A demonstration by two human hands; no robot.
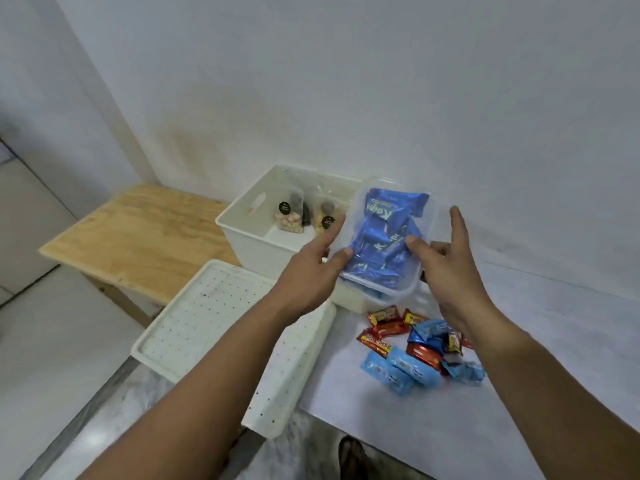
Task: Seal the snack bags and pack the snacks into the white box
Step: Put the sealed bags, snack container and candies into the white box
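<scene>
Both hands hold a clear plastic container [384, 237] filled with blue-wrapped wafer snacks, tilted over the right end of the white box [242, 233]. The left hand [311, 268] grips the container's left edge, thumb on its face and index finger stretched along the side; the right hand [446, 268] presses its thumb on the right part of the container, with the index finger pointing up and free and the other fingers curled behind. Inside the white box, at its far side, stand two clear snack bags [291, 216] with black round labels, holding pale nuts. The box sits where a wooden tabletop [138, 233] meets a white tabletop [519, 393]. On the white tabletop, near the right forearm, lies a loose heap of small wrapped snacks [415, 348] in red and light blue wrappers. A white perforated lid [201, 317] lies upside down in front of the box, partly under the left forearm.
</scene>
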